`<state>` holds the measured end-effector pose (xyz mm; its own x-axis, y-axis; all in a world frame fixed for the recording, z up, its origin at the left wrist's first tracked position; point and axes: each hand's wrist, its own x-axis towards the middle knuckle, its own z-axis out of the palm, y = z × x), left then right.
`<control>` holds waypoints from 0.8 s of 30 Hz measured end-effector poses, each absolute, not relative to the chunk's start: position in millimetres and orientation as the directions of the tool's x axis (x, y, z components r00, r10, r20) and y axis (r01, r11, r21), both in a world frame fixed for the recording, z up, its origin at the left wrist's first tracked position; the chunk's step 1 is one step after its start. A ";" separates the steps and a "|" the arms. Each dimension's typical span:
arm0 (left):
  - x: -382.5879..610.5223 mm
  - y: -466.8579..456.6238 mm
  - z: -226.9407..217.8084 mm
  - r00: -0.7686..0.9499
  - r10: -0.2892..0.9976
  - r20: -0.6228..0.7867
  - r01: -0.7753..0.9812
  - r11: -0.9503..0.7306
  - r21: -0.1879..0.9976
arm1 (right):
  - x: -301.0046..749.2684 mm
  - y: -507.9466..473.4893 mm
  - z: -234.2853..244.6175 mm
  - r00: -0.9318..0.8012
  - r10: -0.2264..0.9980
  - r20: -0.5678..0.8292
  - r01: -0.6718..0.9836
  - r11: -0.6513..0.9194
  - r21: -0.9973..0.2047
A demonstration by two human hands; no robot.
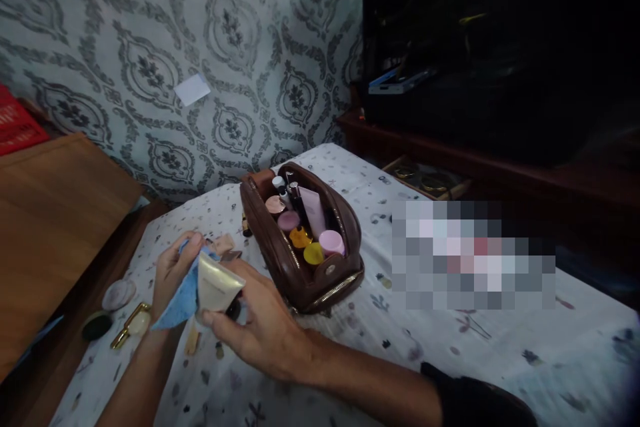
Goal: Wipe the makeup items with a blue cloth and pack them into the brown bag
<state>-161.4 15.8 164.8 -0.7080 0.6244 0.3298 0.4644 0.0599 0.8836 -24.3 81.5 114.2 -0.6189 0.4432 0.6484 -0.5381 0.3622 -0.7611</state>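
My right hand (260,320) is closed around a pale gold tube (215,287) with a dark cap, held over the floral sheet. My left hand (173,267) grips a light blue cloth (183,300) that lies against the tube. Just right of both hands stands an open brown zip pouch (325,280) packed with several cosmetics: a pink tube (314,210), a pink-lidded jar (331,242), a yellow cap (313,253) and small bottles.
Left of my hands on the sheet lie a shell-shaped compact (119,293), a dark round lid (97,325) and a gold-framed roller (131,324). A wooden board (55,213) leans at the left. A dark wooden cabinet (500,167) stands at the back right, patterned curtain (200,47) behind.
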 end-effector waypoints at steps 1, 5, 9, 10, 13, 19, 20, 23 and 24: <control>-163.0 18.8 164.9 -0.696 0.646 0.314 0.454 0.057 0.889 | -19.5 83.1 118.3 -0.607 0.446 0.658 -0.547 0.367 -0.753; -163.0 38.6 167.4 -0.558 0.769 0.312 0.528 0.040 0.848 | 3.9 93.8 135.1 -0.600 0.447 0.663 -0.545 0.378 -0.748; -148.4 59.5 172.1 -0.236 0.818 0.525 0.838 -0.102 0.535 | 29.8 108.6 150.3 -0.615 0.499 0.611 -0.477 0.382 -0.792; -144.3 62.5 172.8 -0.145 0.824 0.547 0.884 -0.140 0.446 | 36.1 112.8 153.8 -0.617 0.516 0.594 -0.465 0.370 -0.804; -136.7 64.3 172.0 0.077 0.840 0.536 0.954 -0.218 0.205 | 52.0 127.1 164.0 -0.585 0.588 0.558 -0.436 0.352 -0.828; -145.1 49.5 159.1 0.204 0.817 0.539 0.976 -0.215 -0.045 | 55.6 166.8 185.5 -0.472 0.716 0.515 -0.337 0.393 -0.856; -146.6 46.6 156.0 0.199 0.804 0.561 0.978 -0.203 -0.055 | 50.7 174.8 188.8 -0.473 0.716 0.514 -0.325 0.400 -0.857; -147.5 39.6 146.8 0.162 0.783 0.600 0.985 -0.166 -0.049 | 27.3 198.2 196.7 -0.540 0.692 0.478 -0.234 0.423 -0.876; -147.0 37.9 144.1 0.150 0.781 0.606 0.986 -0.160 -0.038 | 17.7 205.0 198.4 -0.570 0.688 0.450 -0.181 0.429 -0.885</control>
